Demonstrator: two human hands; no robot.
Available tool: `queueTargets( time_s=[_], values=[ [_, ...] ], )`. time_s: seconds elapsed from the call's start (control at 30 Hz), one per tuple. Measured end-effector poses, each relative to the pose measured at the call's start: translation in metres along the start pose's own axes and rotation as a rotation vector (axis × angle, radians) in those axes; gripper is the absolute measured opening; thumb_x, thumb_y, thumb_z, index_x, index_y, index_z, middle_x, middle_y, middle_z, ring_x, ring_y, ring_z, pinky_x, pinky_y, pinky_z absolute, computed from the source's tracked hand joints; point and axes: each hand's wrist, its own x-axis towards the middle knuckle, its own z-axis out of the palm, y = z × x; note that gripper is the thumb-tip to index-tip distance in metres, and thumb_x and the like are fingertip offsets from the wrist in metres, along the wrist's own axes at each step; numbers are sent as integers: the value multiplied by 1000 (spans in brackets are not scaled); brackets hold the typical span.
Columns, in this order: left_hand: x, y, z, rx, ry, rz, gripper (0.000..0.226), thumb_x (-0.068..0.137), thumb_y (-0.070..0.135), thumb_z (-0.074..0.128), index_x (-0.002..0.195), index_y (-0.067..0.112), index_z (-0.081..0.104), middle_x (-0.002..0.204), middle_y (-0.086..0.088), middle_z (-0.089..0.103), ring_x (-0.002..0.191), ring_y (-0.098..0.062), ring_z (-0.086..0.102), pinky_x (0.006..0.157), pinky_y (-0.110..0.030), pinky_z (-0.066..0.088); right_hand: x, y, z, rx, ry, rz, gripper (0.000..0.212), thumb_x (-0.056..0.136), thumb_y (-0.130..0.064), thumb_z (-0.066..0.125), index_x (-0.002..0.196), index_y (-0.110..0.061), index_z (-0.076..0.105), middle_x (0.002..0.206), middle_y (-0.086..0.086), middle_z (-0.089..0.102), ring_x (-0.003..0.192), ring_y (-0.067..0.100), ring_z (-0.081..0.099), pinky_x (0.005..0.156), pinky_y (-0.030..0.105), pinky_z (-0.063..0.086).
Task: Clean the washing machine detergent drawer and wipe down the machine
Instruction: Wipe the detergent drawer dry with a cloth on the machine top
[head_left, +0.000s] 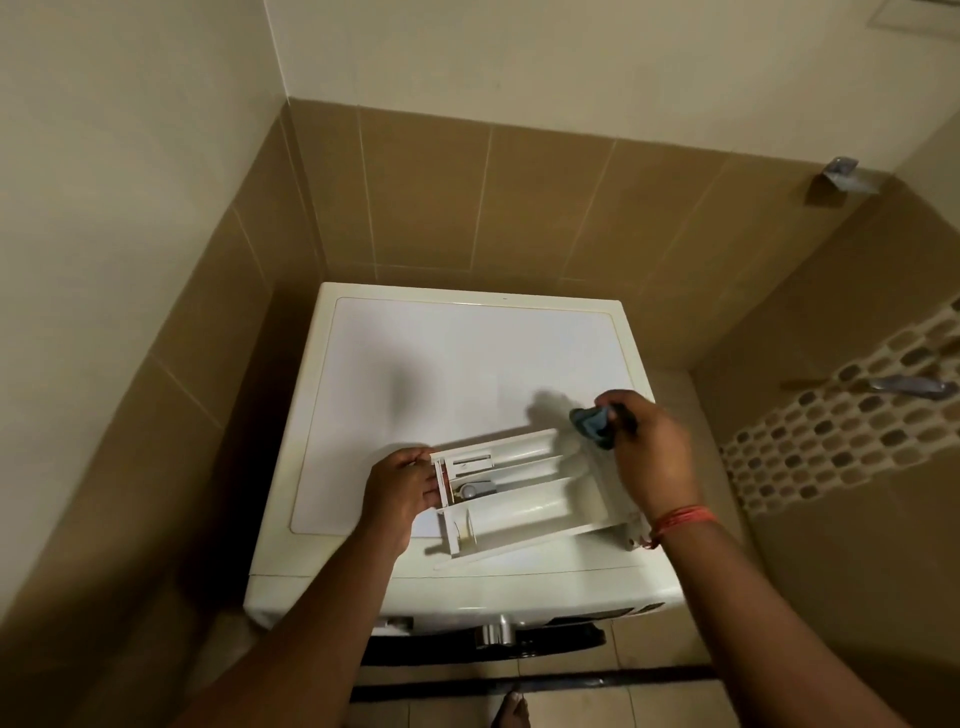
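Two hands: left hand (402, 480) steadies ribbed plastic drawer (524, 493) (white), right hand (647, 447) grips crumpled cloth (592, 423).

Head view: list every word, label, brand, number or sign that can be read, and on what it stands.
None can be read.
Washing machine front panel: light marks on the dark strip, too small and blurred to read.
Detergent drawer: no legible markings.
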Motion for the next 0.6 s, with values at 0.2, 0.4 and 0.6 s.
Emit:
queueTargets(
  time_s=[0.2,0.4,0.6],
  values=[
    [-5,-7,5,-43,0,-5,21,97,-3,49,113,1,62,98,-21,71,79,-28,73,62,-35,60,-17,10,54,-483,-242,-167,18,71,8,66,85,-3,69,83,19,66,81,41,60,74,42,51],
    [-5,-4,6,-27,7,-36,23,95,-5,47,110,1,63,99,-22,71,81,-30,73,62,-35,60,-41,-21,112,-278,-267,-43,18,71,0,67,87,-8,70,94,17,62,90,37,53,76,37,47],
    [-4,0,2,-24,5,-80,25,99,2,44,114,2,64,90,-16,67,78,-26,67,65,-33,56,-70,-42,130,-176,-406,-391,30,70,3,61,90,-16,70,95,1,65,100,25,51,84,29,49]
  ],
)
